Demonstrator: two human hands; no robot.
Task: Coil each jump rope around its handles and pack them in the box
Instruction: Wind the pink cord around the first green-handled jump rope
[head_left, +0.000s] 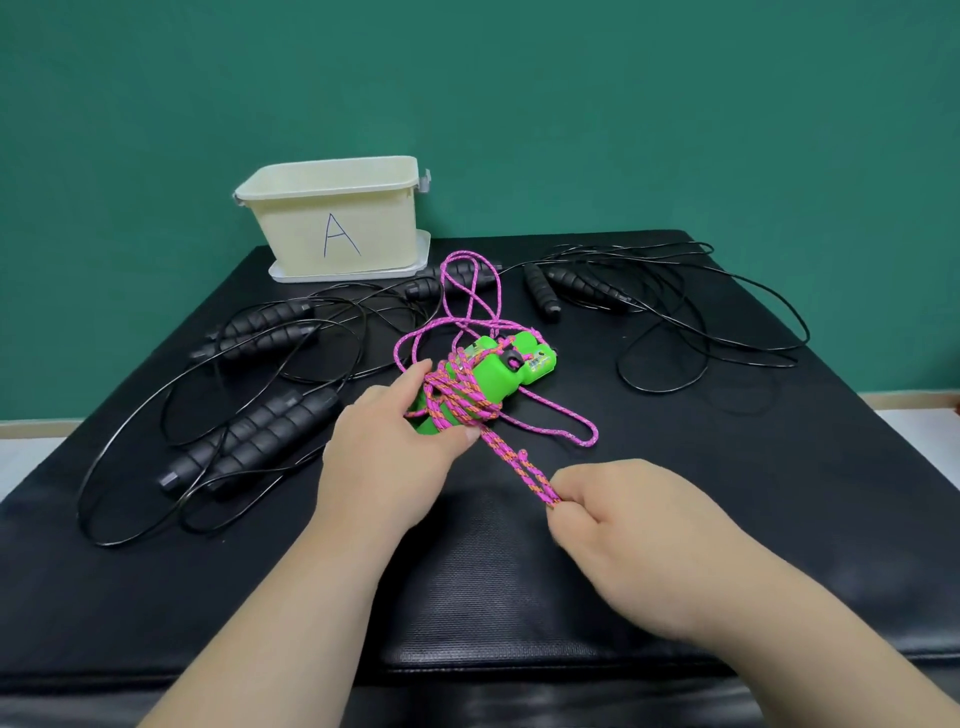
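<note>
A pair of green handles (493, 376) lies side by side at the middle of the black table, with a pink cord (470, 291) wound several times around their near end. My left hand (392, 452) grips the handles at that end. My right hand (628, 512) pinches a doubled length of the pink cord, pulled taut toward me. Loose pink loops trail behind the handles and to their right. The cream box marked "A" (337, 223) stands at the far left edge, on its lid.
Black jump ropes with foam handles lie uncoiled around: one pair (249, 441) near left, another (260, 325) behind it, a third (566, 288) far right with cord spread toward the right edge. Another black handle (457, 278) lies by the box.
</note>
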